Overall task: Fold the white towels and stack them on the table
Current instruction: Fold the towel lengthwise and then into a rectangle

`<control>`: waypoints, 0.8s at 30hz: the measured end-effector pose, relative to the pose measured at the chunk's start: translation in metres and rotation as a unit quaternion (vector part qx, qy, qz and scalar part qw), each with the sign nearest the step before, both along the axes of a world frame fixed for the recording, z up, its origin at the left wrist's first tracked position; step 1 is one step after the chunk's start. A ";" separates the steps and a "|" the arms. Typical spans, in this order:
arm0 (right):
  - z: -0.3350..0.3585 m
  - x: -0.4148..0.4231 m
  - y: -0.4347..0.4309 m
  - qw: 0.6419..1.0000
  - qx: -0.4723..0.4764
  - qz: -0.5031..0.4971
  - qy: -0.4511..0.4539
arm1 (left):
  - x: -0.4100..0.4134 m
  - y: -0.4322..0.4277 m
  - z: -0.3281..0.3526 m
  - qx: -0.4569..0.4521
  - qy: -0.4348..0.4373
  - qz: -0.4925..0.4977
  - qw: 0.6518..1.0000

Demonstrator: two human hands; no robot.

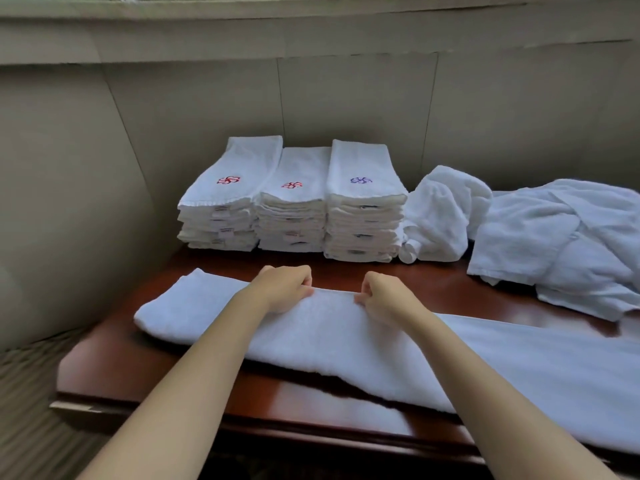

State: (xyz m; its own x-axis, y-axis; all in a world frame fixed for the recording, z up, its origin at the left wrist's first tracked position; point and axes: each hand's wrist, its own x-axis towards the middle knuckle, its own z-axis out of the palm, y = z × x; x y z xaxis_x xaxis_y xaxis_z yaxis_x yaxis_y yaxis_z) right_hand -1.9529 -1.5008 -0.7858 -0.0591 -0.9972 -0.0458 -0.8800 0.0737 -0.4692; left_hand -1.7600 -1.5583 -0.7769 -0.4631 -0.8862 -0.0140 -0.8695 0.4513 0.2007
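A long white towel point(346, 337), folded lengthwise, lies across the dark red table point(145, 362) from the left side to the right edge of view. My left hand point(287, 289) and my right hand point(381, 296) sit side by side at the towel's far edge near its middle, fingers curled and pinching the cloth. Behind them, against the wall, stand three stacks of folded white towels: the left stack point(225, 209) and the middle stack point(294, 213) carry red emblems on top, the right stack point(363, 216) a purple one.
A crumpled white towel point(440, 216) leans against the right stack. More unfolded white towels point(568, 244) lie in a heap at the back right. The table's front edge point(311, 427) runs near my forearms. A panelled wall rises behind the stacks.
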 end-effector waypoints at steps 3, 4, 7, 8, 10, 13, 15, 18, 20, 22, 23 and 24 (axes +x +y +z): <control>-0.007 0.008 0.004 0.995 -0.033 -0.021 0.092 | -0.007 0.003 -0.011 -0.035 -0.008 0.013 0.999; -0.008 0.014 0.008 0.986 -0.074 -0.030 0.146 | -0.009 0.004 -0.015 -0.060 -0.004 0.019 0.998; -0.004 0.036 0.020 0.937 -0.234 -0.017 0.257 | -0.009 0.007 -0.020 -0.174 -0.018 0.073 0.982; -0.003 0.044 0.022 0.927 -0.286 0.009 0.243 | -0.005 0.008 -0.020 -0.196 -0.026 0.097 0.975; -0.013 0.061 0.024 0.943 -0.264 0.103 0.172 | 0.006 0.008 -0.021 -0.185 -0.012 0.136 0.973; -0.036 0.071 0.025 0.973 -0.105 0.172 0.112 | 0.037 0.008 -0.022 -0.112 0.073 0.193 0.972; -0.039 0.068 0.022 0.973 -0.080 0.181 0.117 | 0.066 0.008 -0.020 -0.099 0.089 0.246 0.960; -0.037 0.064 0.020 0.970 -0.054 0.206 0.117 | 0.111 0.011 -0.020 -0.107 0.063 0.369 0.921; -0.037 0.065 0.021 0.962 -0.066 0.236 0.117 | 0.133 0.016 -0.025 -0.111 0.049 0.438 0.891; -0.036 0.066 0.023 0.951 -0.062 0.273 0.127 | 0.145 0.021 -0.029 -0.105 0.069 0.482 0.867; -0.036 0.066 0.022 0.948 -0.057 0.281 0.134 | 0.147 0.025 -0.030 -0.105 0.083 0.502 0.855; -0.035 0.067 0.021 0.948 -0.051 0.282 0.137 | 0.149 0.027 -0.030 -0.105 0.093 0.521 0.842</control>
